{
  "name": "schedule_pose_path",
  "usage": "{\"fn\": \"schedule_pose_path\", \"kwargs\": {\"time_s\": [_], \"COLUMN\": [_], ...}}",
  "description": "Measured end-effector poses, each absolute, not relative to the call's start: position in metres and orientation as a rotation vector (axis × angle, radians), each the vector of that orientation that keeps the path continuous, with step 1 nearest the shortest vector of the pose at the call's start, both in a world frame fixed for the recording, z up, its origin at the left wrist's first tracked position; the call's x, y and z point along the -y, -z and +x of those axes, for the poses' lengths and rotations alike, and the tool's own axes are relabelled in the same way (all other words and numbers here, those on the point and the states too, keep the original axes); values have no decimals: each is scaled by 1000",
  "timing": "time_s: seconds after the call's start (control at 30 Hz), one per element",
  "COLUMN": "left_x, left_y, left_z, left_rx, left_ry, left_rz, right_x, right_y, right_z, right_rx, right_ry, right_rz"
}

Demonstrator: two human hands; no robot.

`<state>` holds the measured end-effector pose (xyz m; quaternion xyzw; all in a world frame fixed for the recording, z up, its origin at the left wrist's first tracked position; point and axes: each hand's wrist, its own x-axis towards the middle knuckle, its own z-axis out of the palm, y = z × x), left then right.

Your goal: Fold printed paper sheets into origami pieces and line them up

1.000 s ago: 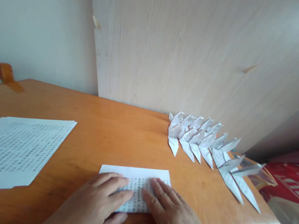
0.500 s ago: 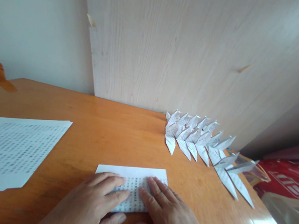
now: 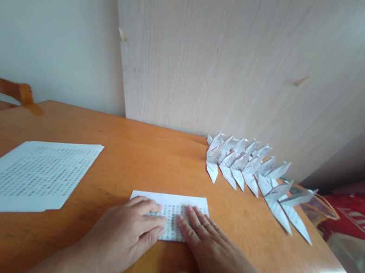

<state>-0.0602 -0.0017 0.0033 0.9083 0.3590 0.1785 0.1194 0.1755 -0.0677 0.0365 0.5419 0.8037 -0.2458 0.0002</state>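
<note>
A folded sheet of printed paper lies flat on the table in front of me, its far edge plain white and rows of printed characters across it. On its left part rest the fingers of my left hand, slightly bent, with the thumb close to the forefinger at the near edge. My right hand is laid flat over the right part, fingers stretched out and thumb spread away over the tabletop. Both hands cover the paper's side edges. Neither hand grips anything.
To the left lies a stack of printed sheets on the wooden table. Several folded paper figures with pointed wings stand in rows at the back right. A chair is at far left; a red bag sits beyond the right edge.
My left thumb has moved up beside the forefinger. My right hand presses flatter, its thumb farther from the paper. The whole view has shifted slightly; the figures and stack stay put.
</note>
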Motion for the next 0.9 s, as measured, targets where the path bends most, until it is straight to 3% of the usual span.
{"fn": "schedule_pose_path", "kwargs": {"time_s": [0.57, 0.9], "left_x": [7, 16], "left_y": [-12, -22], "left_z": [-51, -16], "left_rx": [-1129, -1592], "left_ry": [-431, -336], "left_rz": [2631, 2643], "right_x": [67, 66], "right_y": [-13, -12], "right_z": [189, 186], "right_rx": [-2664, -2649], "right_ry": [697, 627], "right_rz": [1582, 1550]}}
